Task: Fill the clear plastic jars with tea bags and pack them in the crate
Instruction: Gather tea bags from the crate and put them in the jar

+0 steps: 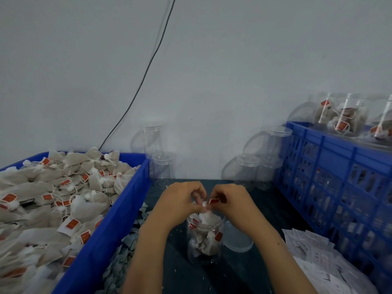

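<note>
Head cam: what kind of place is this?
Probably a small packing workstation, not a home kitchen. A blue bin heaped with tea bags, empty clear jars stacked against the wall, and a blue crate already holding filled jars all suggest bulk hand-packing.

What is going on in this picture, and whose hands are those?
There is no machine here. A person wears a camera on their head, so you see their own two hands from above. The left hand and right hand together pinch a tea bag over an open clear jar that is partly filled. On the left, a blue bin holds heaps of tea bags. On the right, a blue crate holds filled jars. Empty jars wait by the wall, and a lid sits beside the jar.
</note>
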Action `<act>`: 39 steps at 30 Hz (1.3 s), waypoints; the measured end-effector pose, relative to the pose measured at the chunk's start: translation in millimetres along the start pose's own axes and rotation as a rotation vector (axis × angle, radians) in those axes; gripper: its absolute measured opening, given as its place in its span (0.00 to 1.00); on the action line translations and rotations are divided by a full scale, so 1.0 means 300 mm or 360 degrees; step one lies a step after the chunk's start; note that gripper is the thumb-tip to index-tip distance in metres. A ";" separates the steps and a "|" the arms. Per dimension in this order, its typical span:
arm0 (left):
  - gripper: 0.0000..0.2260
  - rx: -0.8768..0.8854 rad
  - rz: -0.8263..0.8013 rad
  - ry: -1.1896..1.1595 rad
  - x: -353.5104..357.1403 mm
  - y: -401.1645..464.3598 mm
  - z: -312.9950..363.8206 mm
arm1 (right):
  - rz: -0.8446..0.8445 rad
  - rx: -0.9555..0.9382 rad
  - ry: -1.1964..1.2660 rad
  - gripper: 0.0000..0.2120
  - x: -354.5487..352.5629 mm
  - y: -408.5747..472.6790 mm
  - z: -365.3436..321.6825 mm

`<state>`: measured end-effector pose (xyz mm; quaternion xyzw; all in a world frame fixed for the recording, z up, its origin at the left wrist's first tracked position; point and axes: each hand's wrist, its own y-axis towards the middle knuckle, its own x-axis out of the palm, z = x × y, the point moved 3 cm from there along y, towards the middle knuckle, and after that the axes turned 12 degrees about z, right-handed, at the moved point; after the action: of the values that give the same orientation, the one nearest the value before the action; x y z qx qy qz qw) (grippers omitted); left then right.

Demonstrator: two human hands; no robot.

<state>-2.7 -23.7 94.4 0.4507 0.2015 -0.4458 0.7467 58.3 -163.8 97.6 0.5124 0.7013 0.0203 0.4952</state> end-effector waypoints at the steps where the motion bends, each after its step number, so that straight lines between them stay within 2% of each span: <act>1: 0.07 0.0026 -0.0023 0.0086 0.006 0.000 0.006 | -0.0022 -0.0082 -0.0127 0.02 0.005 -0.002 -0.007; 5: 0.01 0.0121 -0.0079 0.0353 0.022 0.004 0.026 | -0.0086 -0.0171 -0.0189 0.05 0.009 -0.007 -0.013; 9: 0.04 0.0102 0.0001 0.0311 0.010 0.008 0.023 | -0.0046 -0.0136 -0.0073 0.10 -0.012 -0.010 -0.027; 13: 0.05 0.0011 0.0123 0.0136 -0.022 0.004 -0.008 | -0.0164 -0.0139 -0.0025 0.18 -0.009 -0.020 -0.051; 15: 0.06 -0.0028 0.0142 0.0115 -0.034 0.001 -0.020 | -0.0241 -0.0204 -0.0211 0.16 -0.003 -0.016 -0.071; 18: 0.06 -0.0093 0.0226 0.0085 -0.043 0.000 -0.036 | -0.0513 -0.0317 -0.0536 0.15 0.012 -0.011 -0.106; 21: 0.06 -0.0131 0.0260 0.0029 -0.046 0.000 -0.045 | -0.0757 -0.0230 -0.0668 0.13 0.036 -0.002 -0.113; 26: 0.06 -0.0167 0.0206 -0.0021 -0.045 -0.002 -0.056 | -0.0980 0.0024 -0.0641 0.12 0.074 0.034 -0.085; 31: 0.06 -0.0179 0.0168 0.0009 -0.044 0.000 -0.064 | -0.1031 0.0051 -0.0490 0.12 0.067 0.043 -0.075; 34: 0.09 -0.0187 0.0191 0.0017 -0.043 -0.002 -0.069 | -0.0862 -0.0018 -0.0085 0.15 0.000 0.042 -0.072; 39: 0.13 -0.0175 0.0233 0.0027 -0.040 0.002 -0.060 | -0.0038 0.0046 0.0611 0.20 -0.154 0.012 -0.015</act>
<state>-6.6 -2.3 93.8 0.4263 0.1984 -0.3744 0.7992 56.8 -193.9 132.9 0.4980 0.7890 0.1017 0.3452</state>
